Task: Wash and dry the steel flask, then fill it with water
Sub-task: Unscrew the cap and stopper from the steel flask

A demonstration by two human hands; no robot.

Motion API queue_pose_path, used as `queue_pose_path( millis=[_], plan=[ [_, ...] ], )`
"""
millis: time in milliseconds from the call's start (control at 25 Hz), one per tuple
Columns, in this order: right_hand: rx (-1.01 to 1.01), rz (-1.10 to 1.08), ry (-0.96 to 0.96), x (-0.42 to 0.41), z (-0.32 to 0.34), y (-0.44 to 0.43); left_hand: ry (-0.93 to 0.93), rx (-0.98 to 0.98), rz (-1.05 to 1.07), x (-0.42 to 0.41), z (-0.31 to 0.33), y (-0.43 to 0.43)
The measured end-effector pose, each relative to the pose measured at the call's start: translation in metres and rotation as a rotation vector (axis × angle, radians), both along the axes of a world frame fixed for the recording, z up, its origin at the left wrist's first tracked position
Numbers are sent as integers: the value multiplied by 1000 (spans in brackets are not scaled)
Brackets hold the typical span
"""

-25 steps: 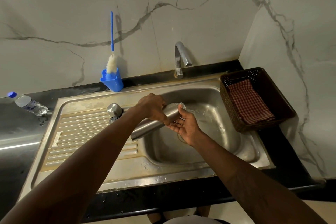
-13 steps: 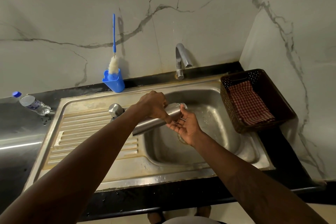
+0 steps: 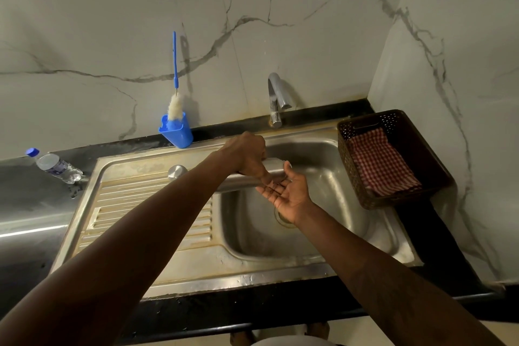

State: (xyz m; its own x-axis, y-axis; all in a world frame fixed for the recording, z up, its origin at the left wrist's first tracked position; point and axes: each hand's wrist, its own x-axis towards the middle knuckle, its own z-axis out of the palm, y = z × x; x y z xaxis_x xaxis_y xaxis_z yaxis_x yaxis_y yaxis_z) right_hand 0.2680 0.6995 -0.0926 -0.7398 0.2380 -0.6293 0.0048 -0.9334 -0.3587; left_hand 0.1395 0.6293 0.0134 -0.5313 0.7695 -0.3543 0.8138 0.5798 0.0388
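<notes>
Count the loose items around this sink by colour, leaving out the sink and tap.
Steel: 2 (cylindrical steel flask, round steel cap)
Blue: 2 (blue plastic cup, blue-handled bottle brush)
Clear: 1 (clear plastic water bottle)
Brown: 1 (brown perforated basket)
Red-checked: 1 (red-checked cloth)
Total: 7

No text is legible; the label on the plastic bottle (image 3: 56,167) is too small to read.
</notes>
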Motion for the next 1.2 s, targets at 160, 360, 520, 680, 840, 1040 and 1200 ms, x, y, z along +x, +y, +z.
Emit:
queue_pose_path(
  millis=[160,360,520,680,840,1040,1200],
  plan=[
    [-15,-1,5,1,0,6,32,-24,-35,5,7,12],
    [-21,7,9,4,2,14,35,-25,-30,9,8,19],
    [-11,27,14,7,3,18,45,-12,-20,11,6,18],
    [44,75,93,7,11,14,-27,86,59,4,0,-4],
    [351,231,114,-5,19,-1,-21,92,136,-10,-13,-44],
    [700,292,188,-23,36,-13,-22,313,243,-11,-26,-80],
    [1103,332,166,-37,33,-4,-76,437,311,-7,-35,-82]
  ],
)
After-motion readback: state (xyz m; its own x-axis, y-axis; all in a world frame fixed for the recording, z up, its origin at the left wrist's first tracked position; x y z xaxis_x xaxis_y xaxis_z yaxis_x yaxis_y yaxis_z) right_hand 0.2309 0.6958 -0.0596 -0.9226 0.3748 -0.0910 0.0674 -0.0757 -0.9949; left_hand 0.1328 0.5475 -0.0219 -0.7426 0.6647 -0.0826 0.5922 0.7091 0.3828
